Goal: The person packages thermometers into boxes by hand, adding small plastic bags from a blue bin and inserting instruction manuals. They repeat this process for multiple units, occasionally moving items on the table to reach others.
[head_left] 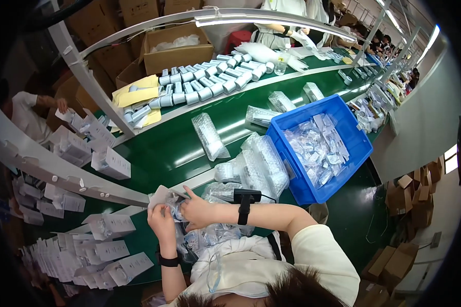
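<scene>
My left hand (160, 221) is closed around the side of a small white open box (161, 195), held tilted above the near edge of the bench. At the box's mouth, my right hand (198, 211) grips a clear plastic packet (175, 210). Its index finger points up along the box, and the other fingertips are partly hidden. Below both hands lies a pile of clear plastic packets (210, 235). Bubble-wrapped items (258, 166) are heaped just beyond my right forearm.
A blue bin (320, 192) of small bagged parts stands on the right. Green conveyor (164, 146) runs behind, carrying bubble-wrapped pieces (210, 135). Grey-white cylinders (205, 92) line the far shelf. White boxes (107, 225) crowd the left, near a metal frame post (97, 187). Co-workers are beyond.
</scene>
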Action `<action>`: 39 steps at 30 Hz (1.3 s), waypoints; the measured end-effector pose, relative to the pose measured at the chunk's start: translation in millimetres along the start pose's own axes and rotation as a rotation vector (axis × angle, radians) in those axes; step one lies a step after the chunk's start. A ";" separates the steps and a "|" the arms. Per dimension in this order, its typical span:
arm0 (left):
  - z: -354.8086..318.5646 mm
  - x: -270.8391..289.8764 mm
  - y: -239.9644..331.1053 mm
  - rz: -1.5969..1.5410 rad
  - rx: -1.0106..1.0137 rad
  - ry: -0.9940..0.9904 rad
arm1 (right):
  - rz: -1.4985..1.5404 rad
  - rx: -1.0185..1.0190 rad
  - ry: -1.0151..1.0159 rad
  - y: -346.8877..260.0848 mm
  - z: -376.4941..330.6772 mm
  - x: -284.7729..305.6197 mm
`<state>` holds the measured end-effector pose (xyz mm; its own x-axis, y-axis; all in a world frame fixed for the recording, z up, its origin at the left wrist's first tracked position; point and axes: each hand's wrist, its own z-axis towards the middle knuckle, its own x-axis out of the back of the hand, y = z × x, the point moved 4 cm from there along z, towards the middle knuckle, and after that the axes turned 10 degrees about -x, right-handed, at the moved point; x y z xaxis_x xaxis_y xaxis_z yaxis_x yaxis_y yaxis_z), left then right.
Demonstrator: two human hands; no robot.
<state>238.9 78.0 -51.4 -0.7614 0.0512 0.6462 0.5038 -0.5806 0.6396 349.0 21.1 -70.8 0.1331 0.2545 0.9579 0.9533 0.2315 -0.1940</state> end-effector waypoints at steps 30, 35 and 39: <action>156.0 -64.3 -86.0 0.326 0.081 0.091 | -0.177 -1.304 0.621 153.4 -280.0 -2.7; 148.3 -70.3 -82.1 0.330 0.129 0.276 | 0.239 -1.583 0.288 162.0 -290.3 -32.6; 128.0 -90.0 -24.2 0.728 0.090 0.264 | 0.047 -1.582 0.425 169.8 -305.6 -42.3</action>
<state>347.4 191.5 -71.8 -0.2921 -0.5189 0.8034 0.9367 -0.3247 0.1308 588.1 -237.3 -79.6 -0.0256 -0.0898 0.9956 0.2229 -0.9714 -0.0819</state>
